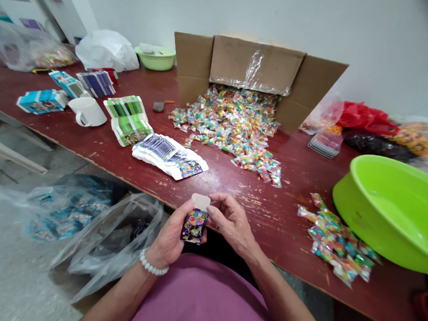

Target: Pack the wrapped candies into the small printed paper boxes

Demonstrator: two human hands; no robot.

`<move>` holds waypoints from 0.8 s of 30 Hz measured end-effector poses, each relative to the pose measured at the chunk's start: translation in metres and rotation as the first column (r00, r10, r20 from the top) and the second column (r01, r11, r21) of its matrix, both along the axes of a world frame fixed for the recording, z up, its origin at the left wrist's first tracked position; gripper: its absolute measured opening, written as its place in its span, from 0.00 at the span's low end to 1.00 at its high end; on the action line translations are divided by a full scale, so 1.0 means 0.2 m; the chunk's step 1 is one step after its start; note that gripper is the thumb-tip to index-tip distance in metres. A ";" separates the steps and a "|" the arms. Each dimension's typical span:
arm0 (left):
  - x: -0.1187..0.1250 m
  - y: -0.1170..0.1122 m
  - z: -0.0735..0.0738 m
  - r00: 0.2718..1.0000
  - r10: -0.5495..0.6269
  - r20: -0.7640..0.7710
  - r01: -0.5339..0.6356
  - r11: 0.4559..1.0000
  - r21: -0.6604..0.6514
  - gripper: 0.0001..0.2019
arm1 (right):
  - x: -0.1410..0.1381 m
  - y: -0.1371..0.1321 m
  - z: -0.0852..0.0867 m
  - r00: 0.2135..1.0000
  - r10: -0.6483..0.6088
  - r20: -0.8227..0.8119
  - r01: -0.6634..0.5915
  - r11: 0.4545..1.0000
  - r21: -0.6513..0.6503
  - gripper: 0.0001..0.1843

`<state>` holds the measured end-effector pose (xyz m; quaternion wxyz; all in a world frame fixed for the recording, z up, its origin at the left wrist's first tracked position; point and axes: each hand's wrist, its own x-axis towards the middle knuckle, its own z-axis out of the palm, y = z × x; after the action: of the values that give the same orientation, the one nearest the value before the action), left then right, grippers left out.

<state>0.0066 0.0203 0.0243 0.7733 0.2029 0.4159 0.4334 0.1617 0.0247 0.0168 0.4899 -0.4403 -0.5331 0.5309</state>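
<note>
so, at the far left a clear plastic bag [56,57] is sitting on the dark red table [220,180], blue cartons [42,102] are lying nearer the edge, and a white mug [89,111] is standing just beside them. lower down, below the table's edge, a see-through bag of blue packets [74,214] is resting. green flat cartons [129,118] are lying next along the table, then a fanned stack of dark purple flat cartons [163,153]. in front of that stack, the left hand [174,228], wearing a pale bead bracelet [153,265], is grasping a small dark box [194,226] at the table's near edge; its white top flap [201,201] is standing open. the right hand [233,223] is curling its thumb and fingers by the flap's right edge, though whether they are actually pinching it i cannot tell. beyond, wrapped candies [234,123] are spilling out of a cardboard box [257,65] whose open mouth is facing the person. farther right, a smaller pile of candies [336,242] is lying just beside a bright green basin [386,211].
</note>
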 end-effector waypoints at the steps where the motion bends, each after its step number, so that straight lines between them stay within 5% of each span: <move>1: 0.00 0.00 0.00 1.000 0.008 0.011 -0.008 1.000 -0.009 0.20 | 0.00 -0.01 -0.01 1.000 -0.009 -0.028 0.009 1.000 -0.010 0.16; 5: 0.00 0.00 -0.01 0.999 0.044 0.011 -0.043 0.999 -0.026 0.16 | -0.01 -0.03 -0.03 0.986 -0.154 0.069 0.139 0.973 0.183 0.13; 9: 0.00 -0.01 -0.03 0.997 0.076 0.009 -0.076 0.997 -0.028 0.12 | -0.01 -0.03 -0.01 0.957 -0.164 0.239 0.069 0.929 0.363 0.02; 13: 0.01 -0.02 -0.03 0.999 0.043 0.011 -0.043 0.999 -0.015 0.14 | -0.02 -0.01 0.00 0.979 -0.046 0.200 -0.006 0.967 0.253 0.05; 17: 0.00 -0.01 -0.02 0.999 -0.016 0.037 0.015 0.999 0.029 0.19 | -0.03 0.01 0.00 0.998 -0.063 0.013 0.062 0.996 0.059 0.08; 21: -0.02 0.00 -0.01 0.997 -0.062 0.044 0.061 0.998 0.024 0.26 | 0.00 0.02 0.03 0.980 0.061 0.190 -0.113 0.955 0.274 0.05; 24: -0.02 0.00 -0.01 0.995 -0.055 -0.087 0.060 0.997 0.058 0.29 | 0.02 0.03 0.04 0.968 0.066 0.240 -0.133 0.952 0.274 0.06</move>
<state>0.0034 0.0204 0.0224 0.7606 0.2563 0.4293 0.4142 0.1658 0.0302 0.0241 0.4567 -0.3946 -0.6790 0.4178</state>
